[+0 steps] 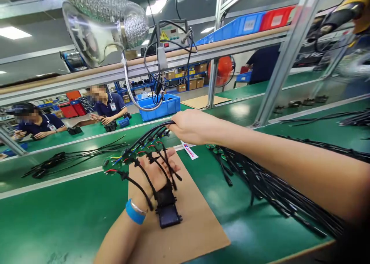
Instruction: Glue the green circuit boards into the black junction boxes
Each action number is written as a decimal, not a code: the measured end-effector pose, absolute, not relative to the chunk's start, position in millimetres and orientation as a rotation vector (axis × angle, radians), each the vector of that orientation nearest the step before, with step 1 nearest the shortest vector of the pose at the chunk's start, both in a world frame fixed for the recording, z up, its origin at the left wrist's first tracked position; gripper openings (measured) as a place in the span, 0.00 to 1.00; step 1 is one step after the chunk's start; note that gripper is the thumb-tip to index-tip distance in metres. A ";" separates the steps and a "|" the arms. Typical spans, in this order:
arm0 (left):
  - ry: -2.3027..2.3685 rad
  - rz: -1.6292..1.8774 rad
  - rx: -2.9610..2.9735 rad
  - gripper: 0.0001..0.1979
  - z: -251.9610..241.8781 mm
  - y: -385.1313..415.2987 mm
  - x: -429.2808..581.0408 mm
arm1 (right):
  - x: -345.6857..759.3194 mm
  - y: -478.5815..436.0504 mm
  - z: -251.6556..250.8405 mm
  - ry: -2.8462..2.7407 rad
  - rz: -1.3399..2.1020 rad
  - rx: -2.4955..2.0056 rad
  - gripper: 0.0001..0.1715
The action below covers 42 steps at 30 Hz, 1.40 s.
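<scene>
My right hand [189, 126] is raised over the bench, closed on a bundle of black cables [150, 135]. The cables fan down to small green circuit boards [115, 162] with coloured wires and to black connectors [167, 206]. My left hand [157, 171] lies under the hanging cables with its fingers stretched out, palm up, over a brown cardboard sheet [199, 225]. A blue band sits on my left wrist. The connectors rest on the cardboard beside that wrist.
A long pile of black cable assemblies [274, 190] lies to the right on the green bench [58, 217]. More cables [66, 158] lie at the left. A blue bin [162, 108] and a metal duct lamp [98, 25] stand ahead. Two seated people work at the far left.
</scene>
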<state>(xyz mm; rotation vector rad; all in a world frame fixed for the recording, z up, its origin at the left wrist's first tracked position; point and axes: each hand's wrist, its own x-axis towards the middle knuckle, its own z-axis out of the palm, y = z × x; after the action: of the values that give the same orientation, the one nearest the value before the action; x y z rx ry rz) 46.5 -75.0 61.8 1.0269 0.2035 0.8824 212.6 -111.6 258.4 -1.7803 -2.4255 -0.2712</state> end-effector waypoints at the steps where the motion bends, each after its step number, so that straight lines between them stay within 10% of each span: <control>1: 0.177 0.866 1.006 0.59 61.2 -78.7 40.3 | 213.4 -109.6 257.9 -2.421 -0.275 -1.801 0.24; 5: 0.197 0.792 1.099 0.66 57.4 -92.9 8.2 | 212.0 -100.4 251.2 -2.424 -0.242 -1.779 0.23; 14: 0.395 0.748 1.311 0.21 69.6 -106.5 -58.1 | 273.4 -82.3 268.3 -2.609 0.144 -1.553 0.27; 18: 0.496 0.660 1.425 0.22 73.5 -112.1 -73.1 | 354.8 -79.0 266.8 -2.322 0.044 -2.017 0.42; 25: 0.861 0.374 1.833 0.28 40.1 -118.5 -31.6 | 383.0 -65.3 139.4 -2.462 0.321 -1.926 0.07; 28: 0.915 0.349 1.991 0.24 33.0 -120.2 -18.8 | 319.4 -52.6 89.6 -2.528 0.445 -1.570 0.34; 36: 1.088 0.255 1.976 0.07 22.8 -112.1 -31.1 | 221.1 -29.2 27.7 -2.493 0.775 -0.830 0.07; 42: 1.382 0.423 1.986 0.15 17.5 -74.2 -42.1 | 234.3 -9.2 28.1 -2.442 0.729 -0.925 0.15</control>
<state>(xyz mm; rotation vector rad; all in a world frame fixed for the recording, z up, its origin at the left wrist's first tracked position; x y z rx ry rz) -42.1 -74.2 17.5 1.9857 1.3820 0.4227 234.3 -9.2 28.1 -0.9246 -2.4416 0.7289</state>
